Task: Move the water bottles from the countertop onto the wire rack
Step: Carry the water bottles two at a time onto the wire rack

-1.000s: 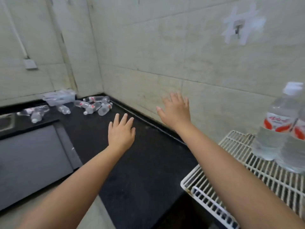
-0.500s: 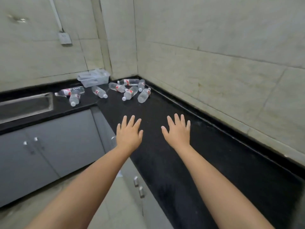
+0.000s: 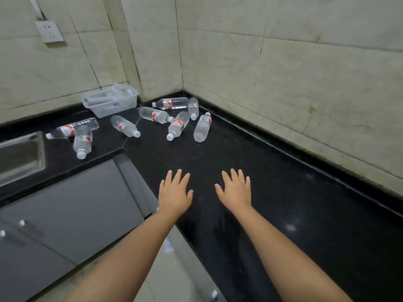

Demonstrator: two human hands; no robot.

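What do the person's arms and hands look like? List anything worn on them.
Nothing is worn. The left hand and right hand are bare: no gloves, rings, watch or wristbands show. Both forearms are bare to the frame's bottom edge, with no sleeve in view.

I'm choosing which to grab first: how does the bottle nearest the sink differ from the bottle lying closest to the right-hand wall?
The bottle nearest the sink points its cap toward the camera; the bottle by the right-hand wall points its cap away, toward the corner. The sink-side one touches another bottle behind it; the wall-side one lies apart from its neighbours. Both are clear, lie flat on the black countertop, and carry red-and-white labels.
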